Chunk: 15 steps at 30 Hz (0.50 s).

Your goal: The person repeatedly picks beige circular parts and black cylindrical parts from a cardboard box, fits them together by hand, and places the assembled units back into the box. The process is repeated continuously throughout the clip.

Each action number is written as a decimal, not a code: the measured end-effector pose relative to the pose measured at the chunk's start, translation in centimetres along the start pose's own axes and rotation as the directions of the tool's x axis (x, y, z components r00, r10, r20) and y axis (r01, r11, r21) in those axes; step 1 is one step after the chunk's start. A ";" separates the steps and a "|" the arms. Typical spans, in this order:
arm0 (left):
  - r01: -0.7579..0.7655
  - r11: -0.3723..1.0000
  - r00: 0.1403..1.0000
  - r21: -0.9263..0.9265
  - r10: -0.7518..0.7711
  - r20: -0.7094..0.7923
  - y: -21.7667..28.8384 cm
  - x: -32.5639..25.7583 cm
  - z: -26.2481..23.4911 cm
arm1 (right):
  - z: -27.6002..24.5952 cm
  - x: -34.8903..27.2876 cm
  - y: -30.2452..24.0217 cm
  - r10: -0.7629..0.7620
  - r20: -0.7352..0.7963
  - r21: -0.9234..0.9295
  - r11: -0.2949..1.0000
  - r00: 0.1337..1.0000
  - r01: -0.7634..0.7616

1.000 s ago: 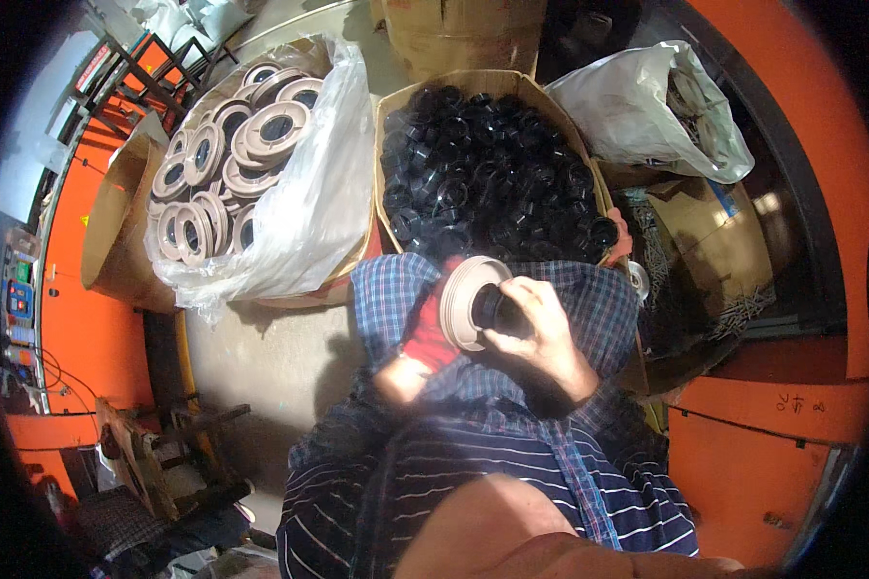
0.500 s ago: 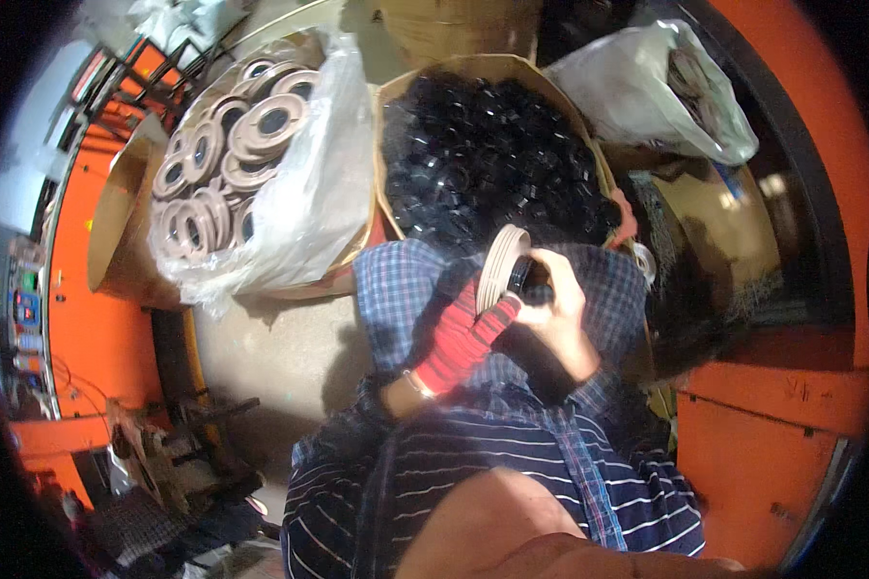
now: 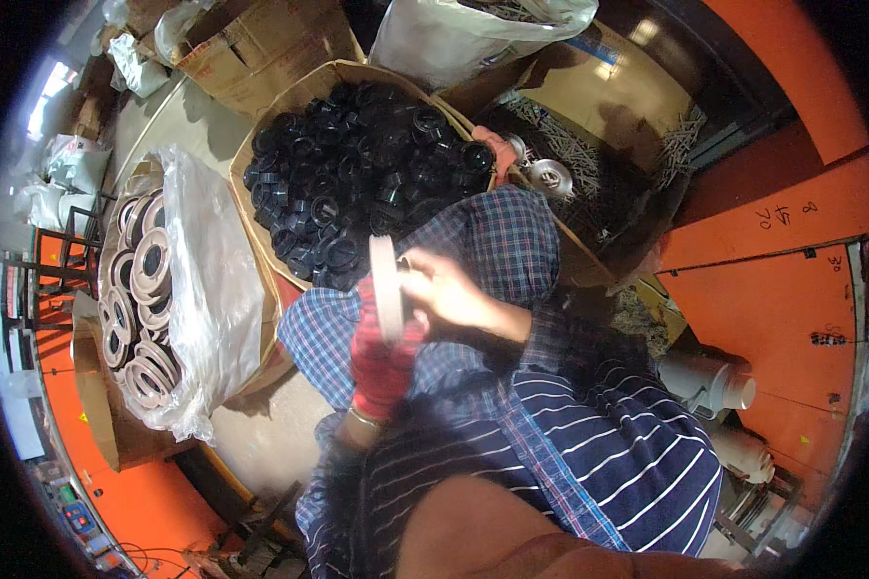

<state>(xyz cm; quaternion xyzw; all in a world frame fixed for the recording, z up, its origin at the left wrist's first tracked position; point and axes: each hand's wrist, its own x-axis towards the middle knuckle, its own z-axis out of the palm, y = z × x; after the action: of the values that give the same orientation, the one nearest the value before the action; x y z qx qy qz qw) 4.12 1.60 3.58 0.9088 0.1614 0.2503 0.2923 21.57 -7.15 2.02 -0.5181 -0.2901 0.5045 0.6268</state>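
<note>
Grip of the left hand point(image 3: 383, 362), in its red glove, is closed round the lower part of a beige ring point(image 3: 386, 289), which stands nearly on edge, tall and thin from this angle. Up at the ring's right-hand face comes the right hand point(image 3: 444, 289), bare, fingers bent and right against it; whether they pinch anything on that side, I cannot tell, since blur and the fingers themselves cover it. All of it sits over the lap, above a blue checked cloth point(image 3: 507, 241), with a band at the left wrist. Just beyond, a carton point(image 3: 304, 90) brims with glossy black round pieces point(image 3: 357, 169). Over to the left, clear plastic sheeting point(image 3: 212, 309) wraps a heap of beige rings with dark centres point(image 3: 148, 289), leaning every which way. Top of view, a whitish sack point(image 3: 454, 43); right of the black pieces, a shiny roll point(image 3: 551, 178) lies near loose thin metal-looking rods point(image 3: 555, 130).
</note>
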 end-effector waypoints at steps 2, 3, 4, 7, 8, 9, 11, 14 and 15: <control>-0.149 0.989 0.987 0.022 0.148 0.055 1.1 0.8 -1.3 | 0.4 0.3 0.7 0.226 0.356 0.616 0.673 0.907 -0.410; -0.231 0.972 0.971 -0.049 0.233 0.051 1.6 1.0 -1.8 | 0.3 0.2 1.0 0.246 0.381 0.609 0.658 0.891 -0.442; -0.214 0.971 0.968 -0.105 0.226 0.110 1.6 1.2 -2.3 | 0.4 0.3 1.2 0.281 0.398 0.590 0.650 0.873 -0.478; 0.403 0.875 0.915 -0.269 -0.377 0.145 1.2 0.4 -2.8 | -0.1 -0.2 0.6 -0.010 -0.071 0.086 0.996 0.997 0.016; 0.224 0.920 0.974 -0.323 -0.221 0.046 0.6 0.3 -2.7 | -0.1 -0.3 0.3 -0.342 -0.094 -0.396 0.874 0.935 0.280; 0.112 0.975 0.990 -0.194 -0.126 -0.064 0.4 -0.2 -2.3 | -0.3 -0.7 -0.3 -0.346 0.003 -0.520 0.801 0.938 0.297; -0.086 0.972 0.992 0.217 0.104 -0.073 0.1 -0.5 -1.3 | 0.2 -0.8 -1.1 -0.560 0.047 -0.713 0.561 0.827 0.420; -0.012 1.000 0.995 0.022 0.015 -0.103 0.7 -0.2 0.0 | 1.7 -0.5 -1.1 -0.304 -0.149 -0.597 0.786 0.941 0.159; 0.043 0.989 0.991 -0.139 -0.060 -0.122 0.9 0.1 0.1 | 2.1 -0.6 -0.7 -0.146 -0.249 -0.496 0.868 0.957 0.003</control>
<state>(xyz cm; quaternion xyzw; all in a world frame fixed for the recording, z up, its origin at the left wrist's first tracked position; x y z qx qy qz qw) 4.38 0.94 4.09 0.8647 0.1856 0.3097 0.3491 19.79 -6.93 3.38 -0.7139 -0.3374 0.3116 0.5285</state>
